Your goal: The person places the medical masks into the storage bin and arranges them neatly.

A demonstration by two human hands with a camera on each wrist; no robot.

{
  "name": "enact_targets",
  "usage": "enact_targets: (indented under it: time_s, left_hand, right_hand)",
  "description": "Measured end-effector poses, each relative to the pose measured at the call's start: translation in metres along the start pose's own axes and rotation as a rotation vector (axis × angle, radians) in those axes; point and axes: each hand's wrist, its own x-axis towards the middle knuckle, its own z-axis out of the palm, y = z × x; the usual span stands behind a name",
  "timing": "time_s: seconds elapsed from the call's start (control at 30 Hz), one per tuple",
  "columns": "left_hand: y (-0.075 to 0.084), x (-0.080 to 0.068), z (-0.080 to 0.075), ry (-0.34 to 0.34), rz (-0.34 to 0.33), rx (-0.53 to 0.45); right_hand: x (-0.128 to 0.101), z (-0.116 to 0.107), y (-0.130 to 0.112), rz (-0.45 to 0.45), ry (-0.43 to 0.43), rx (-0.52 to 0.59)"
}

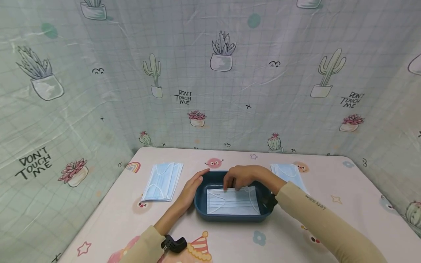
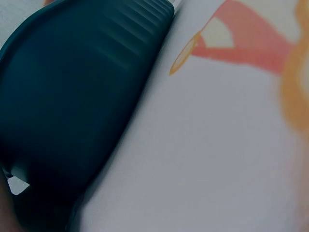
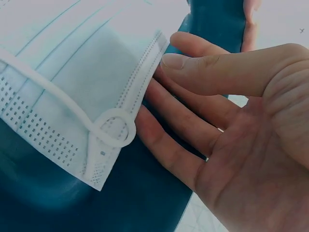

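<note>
Right hand (image 1: 241,176): fingers bent and slightly apart, thumb and fingertips at the edge of a pleated face mask (image 1: 234,201); whether they pinch it or only touch it, cannot tell. Left hand (image 1: 190,190): fingers fairly straight, laid against the rim at the left end of a dark blue plastic basin (image 1: 230,218).

Face mask: pale blue, white ear loops (image 3: 53,92), dotted embossing along one border; lying broadly flat inside the basin, pleats running lengthwise, the right hand at its far edge.

Basin: oblong, rounded corners, ribbed patch on the outer wall; standing upright on the table.

Mask pile (image 1: 162,182): pale blue, at least two overlapping, on the table left of the basin, beyond the left forearm. Further mask material (image 1: 283,171): pale blue, right of the basin, partly covered by the right arm; number cannot be told.

Tablecloth (image 1: 230,243): pale pink, printed with stars, flowers, smiling faces, a rainbow.

Backdrop sheet (image 1: 184,44): grey-green grid, potted cacti and succulents, lettered "DON'T TOUCH ME".

Sleeves (image 1: 323,219): beige, right one lettered. Wrist device (image 1: 175,244): black, at the left cuff.
</note>
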Motion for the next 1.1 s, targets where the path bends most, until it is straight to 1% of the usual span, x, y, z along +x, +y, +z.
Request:
enact_targets:
  time_s: [0.2,0.33,0.5,0.63,0.87,1.0,1.1]
  left_hand:
    - [-0.002,0.002,0.001,-0.006,0.014,0.009]
    - [-0.001,0.003,0.002,-0.003,0.018,0.012]
    - [0.001,0.003,0.003,-0.001,0.014,0.019]
    - [0.002,0.004,0.004,-0.008,0.015,0.024]
    - [0.002,0.003,0.004,0.001,0.015,0.025]
    - [0.002,0.0,0.002,0.01,0.01,0.018]
    - [0.002,-0.002,0.001,0.014,0.008,0.01]
  right_hand:
    - [-0.006,0.0,0.003,0.008,0.007,0.048]
    - [-0.015,-0.004,0.004,-0.044,0.021,0.084]
    - [-0.033,-0.011,0.004,-0.112,0.065,0.13]
    - [-0.05,-0.014,0.006,-0.156,0.145,0.145]
    - [-0.087,-0.019,0.011,-0.185,0.32,0.188]
    - [-0.106,-0.017,0.013,-0.19,0.411,0.218]
    - [-0.116,-0.015,0.018,-0.175,0.479,0.232]
